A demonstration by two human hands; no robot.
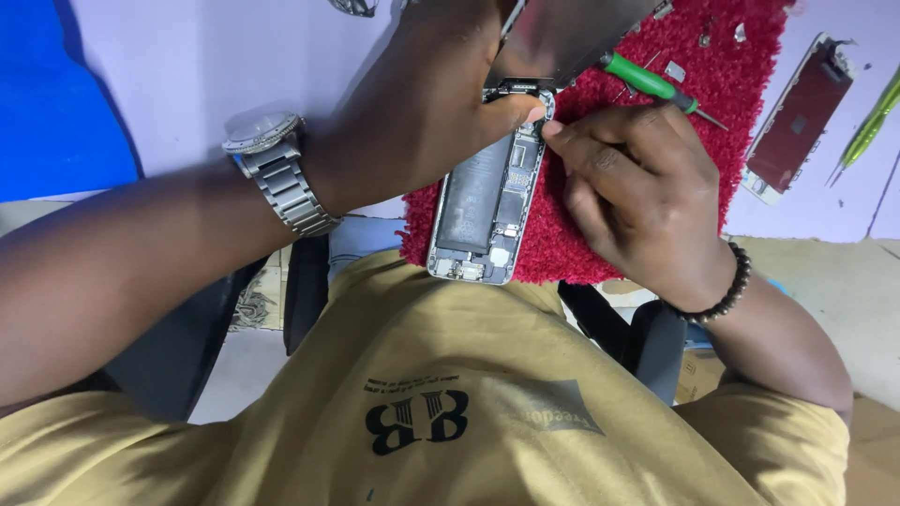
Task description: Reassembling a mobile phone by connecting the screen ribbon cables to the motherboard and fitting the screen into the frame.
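An opened phone body [487,201] lies on a red fuzzy mat [741,66], its battery and circuit board showing. My left hand [422,103], with a metal watch on the wrist, grips the phone's top end, where a dark screen panel [572,33] is lifted up from it. My right hand [637,187], with a bead bracelet on the wrist, pinches its fingertips at the phone's upper right corner, touching my left thumb. What the fingertips hold is too small to tell.
A green-handled screwdriver [652,84] and small metal parts [675,70] lie on the mat. A separate cracked screen assembly [797,117] and a green tool [872,122] rest on the pale table at right. A blue sheet [56,103] lies at far left.
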